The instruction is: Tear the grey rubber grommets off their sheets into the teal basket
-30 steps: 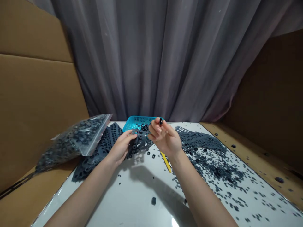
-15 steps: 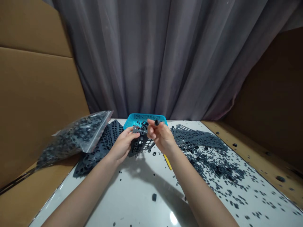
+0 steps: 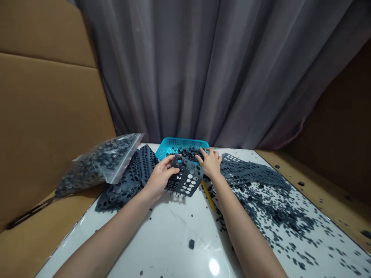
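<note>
Currently: left hand [image 3: 160,175] pinches a dark grey, perforated, rubbery-looking sheet [image 3: 184,178]; right hand [image 3: 211,162] is spread wide.
Sheet is held over the white worktop [image 3: 174,239], in front of the blue slotted plastic basket [image 3: 185,139]; right fingers lie at the basket's right end, no held piece discernible. Judgement: a firm edge grip should limit flexing. Sheet's face tilts toward the viewer, upper edge sloping down rightward; long axis unclear.

two hands [image 3: 159,178] [image 3: 211,162], one held sheet [image 3: 182,183], one basket [image 3: 187,139], one zip bag [image 3: 101,160], one yellow tool [image 3: 208,195]; loose pieces [image 3: 281,217] uncountable.
</note>
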{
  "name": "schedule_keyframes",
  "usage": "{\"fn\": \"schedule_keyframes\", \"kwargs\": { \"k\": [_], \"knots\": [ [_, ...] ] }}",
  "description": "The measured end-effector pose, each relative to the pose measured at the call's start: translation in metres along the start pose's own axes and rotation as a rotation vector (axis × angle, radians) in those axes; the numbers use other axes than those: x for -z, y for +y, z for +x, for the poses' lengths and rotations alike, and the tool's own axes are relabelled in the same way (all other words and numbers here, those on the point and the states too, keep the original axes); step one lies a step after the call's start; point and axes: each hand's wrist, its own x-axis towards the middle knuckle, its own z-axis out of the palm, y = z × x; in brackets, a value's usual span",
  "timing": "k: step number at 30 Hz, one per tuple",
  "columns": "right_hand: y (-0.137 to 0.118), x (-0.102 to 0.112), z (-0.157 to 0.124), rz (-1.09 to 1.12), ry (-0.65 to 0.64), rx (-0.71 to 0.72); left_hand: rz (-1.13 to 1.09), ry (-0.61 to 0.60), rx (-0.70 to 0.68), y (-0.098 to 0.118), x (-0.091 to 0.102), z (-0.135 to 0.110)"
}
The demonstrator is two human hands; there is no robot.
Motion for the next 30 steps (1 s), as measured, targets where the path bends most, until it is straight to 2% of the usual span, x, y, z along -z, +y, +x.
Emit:
{"fn": "schedule_keyframes", "kwargs": {
  "k": [2, 4, 5, 7, 10, 13, 17, 19, 22, 25, 28, 30],
  "knots": [
    [-0.007, 0.012, 0.001, 0.043, 0.018, 0.022, 0.036, -0.002, -0.035, -0.001, 0.001, 0.002],
    [-0.020, 0.036, 0.001, 0.252, 0.025, 0.154, 0.088, 0.017, -0.068, -0.002, 0.002, 0.004],
    [-0.029, 0.050, -0.001, 0.376, -0.012, 0.266, 0.121, 0.037, -0.089, -0.002, 0.003, 0.005],
    [-0.049, 0.076, -0.008, 0.473, -0.236, 0.488, 0.197, 0.087, -0.151, 0.000, 0.005, 0.006],
    [-0.074, 0.097, -0.023, 0.399, -0.366, 0.580, 0.292, 0.123, -0.259, 0.004, 0.006, 0.003],
    [-0.086, 0.099, -0.033, 0.443, -0.421, 0.547, 0.341, 0.079, -0.309, 0.009, 0.006, -0.002],
    [-0.088, 0.096, -0.037, 0.652, -0.543, 0.478, 0.314, -0.026, -0.295, 0.015, 0.006, -0.006],
    [-0.088, 0.094, -0.037, 0.792, -0.614, 0.409, 0.232, -0.083, -0.238, 0.016, 0.005, -0.007],
    [-0.090, 0.087, -0.039, 1.063, -0.743, 0.304, 0.042, -0.155, -0.075, 0.018, 0.001, -0.009],
    [-0.096, 0.074, -0.044, 1.357, -0.780, 0.200, -0.147, -0.142, 0.041, 0.019, -0.002, -0.010],
    [-0.105, 0.061, -0.051, 1.621, -0.740, 0.052, -0.250, -0.103, 0.061, 0.019, 0.000, -0.009],
    [-0.108, 0.058, -0.053, 1.716, -0.715, -0.006, -0.255, -0.059, 0.078, 0.020, 0.005, -0.006]
  ]
}}
